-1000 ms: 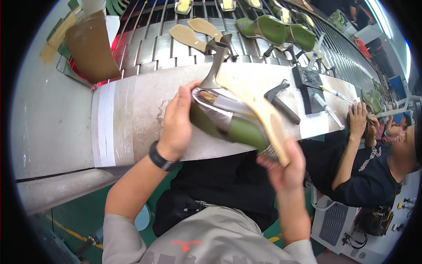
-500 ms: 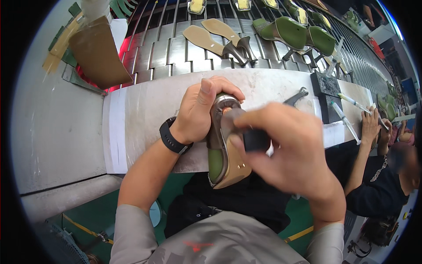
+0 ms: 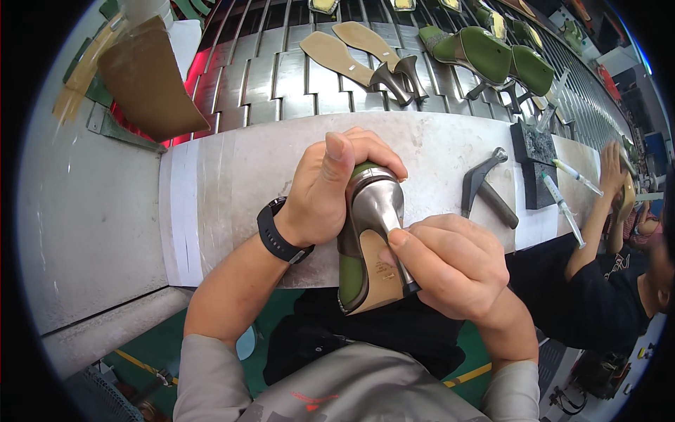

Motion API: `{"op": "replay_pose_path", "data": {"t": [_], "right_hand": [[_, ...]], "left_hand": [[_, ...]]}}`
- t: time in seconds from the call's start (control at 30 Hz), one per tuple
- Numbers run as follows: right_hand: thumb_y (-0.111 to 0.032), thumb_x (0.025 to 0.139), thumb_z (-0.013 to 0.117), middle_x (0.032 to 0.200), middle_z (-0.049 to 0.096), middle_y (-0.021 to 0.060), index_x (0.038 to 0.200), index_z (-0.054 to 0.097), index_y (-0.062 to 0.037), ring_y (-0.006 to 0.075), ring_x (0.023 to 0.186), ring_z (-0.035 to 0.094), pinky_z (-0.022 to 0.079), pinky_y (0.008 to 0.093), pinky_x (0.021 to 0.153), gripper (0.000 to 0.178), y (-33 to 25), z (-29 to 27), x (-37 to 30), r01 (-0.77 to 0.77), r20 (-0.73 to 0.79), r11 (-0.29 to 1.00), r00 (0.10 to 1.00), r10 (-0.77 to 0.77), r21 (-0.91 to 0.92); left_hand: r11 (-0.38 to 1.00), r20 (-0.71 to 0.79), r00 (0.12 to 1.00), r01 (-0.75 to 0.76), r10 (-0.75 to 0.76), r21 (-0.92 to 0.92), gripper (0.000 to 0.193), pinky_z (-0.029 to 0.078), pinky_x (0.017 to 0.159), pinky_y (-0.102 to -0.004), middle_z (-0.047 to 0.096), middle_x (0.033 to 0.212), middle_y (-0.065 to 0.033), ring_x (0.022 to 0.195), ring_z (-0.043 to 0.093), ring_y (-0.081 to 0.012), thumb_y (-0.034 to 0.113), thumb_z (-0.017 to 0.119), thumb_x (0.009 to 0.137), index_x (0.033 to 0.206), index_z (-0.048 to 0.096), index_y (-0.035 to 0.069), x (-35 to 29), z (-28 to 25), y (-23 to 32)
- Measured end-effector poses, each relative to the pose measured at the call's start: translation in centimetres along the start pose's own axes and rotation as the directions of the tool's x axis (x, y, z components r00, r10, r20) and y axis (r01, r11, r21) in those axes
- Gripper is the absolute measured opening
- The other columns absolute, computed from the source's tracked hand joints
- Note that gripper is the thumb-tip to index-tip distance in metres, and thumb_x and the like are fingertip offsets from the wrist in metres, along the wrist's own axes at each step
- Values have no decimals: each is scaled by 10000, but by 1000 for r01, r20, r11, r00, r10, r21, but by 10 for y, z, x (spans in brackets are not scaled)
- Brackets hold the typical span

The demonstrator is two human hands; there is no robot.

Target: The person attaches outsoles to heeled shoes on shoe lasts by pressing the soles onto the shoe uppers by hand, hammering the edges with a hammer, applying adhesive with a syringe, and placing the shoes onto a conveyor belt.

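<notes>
Legible words: none | shoe [image 3: 378, 206]: small print [image 3: 384, 271] on sole [image 3: 376, 292], unreadable | grey shirt [image 3: 358, 380], below shoe: red mark [image 3: 311, 404] | black shirt [image 3: 545, 299], right of shoe: pale lettering [image 3: 620, 262], unreadable

Wears a grey short-sleeved shirt [image 3: 358, 385] with 1 small red marking [image 3: 311, 404] on the front, black clothing [image 3: 418, 344] below, and 1 black wristband [image 3: 271, 232] with a holed strap on the left wrist.

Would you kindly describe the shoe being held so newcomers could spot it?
Find the pale worktable before the slatted metal conveyor. At the worktable's near edge, the left hand holds a green shoe while the right hand grasps its shiny grey heel. Unlike the green shoes on the conveyor, it is held in two hands.
</notes>
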State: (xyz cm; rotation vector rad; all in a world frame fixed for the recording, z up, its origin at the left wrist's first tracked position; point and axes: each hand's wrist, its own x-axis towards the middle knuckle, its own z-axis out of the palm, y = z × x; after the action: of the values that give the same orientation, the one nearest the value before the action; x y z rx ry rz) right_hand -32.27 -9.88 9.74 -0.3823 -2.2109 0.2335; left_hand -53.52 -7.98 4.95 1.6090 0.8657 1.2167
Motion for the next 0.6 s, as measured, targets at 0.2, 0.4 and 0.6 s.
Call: {"op": "replay_pose_path", "data": {"t": [0.2, 0.4, 0.6], "right_hand": [[-33, 698, 822, 833, 670, 91, 1019, 731, 61, 202, 682, 670, 562, 300, 568, 347, -1, 5, 0, 9, -40, 999, 999, -11, -49], [-26, 664, 803, 814, 658, 77, 1032, 735, 56, 203, 676, 640, 525, 316, 557, 383, 21, 13, 9, 158, -77, 985, 984, -164, -73], [-72, 793, 795, 690, 663, 92, 942, 689, -34, 263, 588, 658, 504, 369, 542, 187, 27, 3, 30, -228, 69, 964, 969, 239, -140]], "left_hand": [[999, 20, 1000, 4, -5, 45, 1059, 502, 889, -346, 691, 975, -136, 942, 647, -220, 758, 30, 1048, 974, 748, -16, -1, -1, 5], [1000, -43, 999, 17, -16, 21, 493, 489, 879, -325, 713, 1008, -108, 952, 640, -178, 430, 559, 1075, 961, 734, -16, 2, -5, 14], [992, -130, 984, 124, -123, -4, 326, 492, 748, -246, 713, 881, -17, 817, 599, -65, 268, 620, 1061, 962, 743, -17, 22, -5, -1]]}}
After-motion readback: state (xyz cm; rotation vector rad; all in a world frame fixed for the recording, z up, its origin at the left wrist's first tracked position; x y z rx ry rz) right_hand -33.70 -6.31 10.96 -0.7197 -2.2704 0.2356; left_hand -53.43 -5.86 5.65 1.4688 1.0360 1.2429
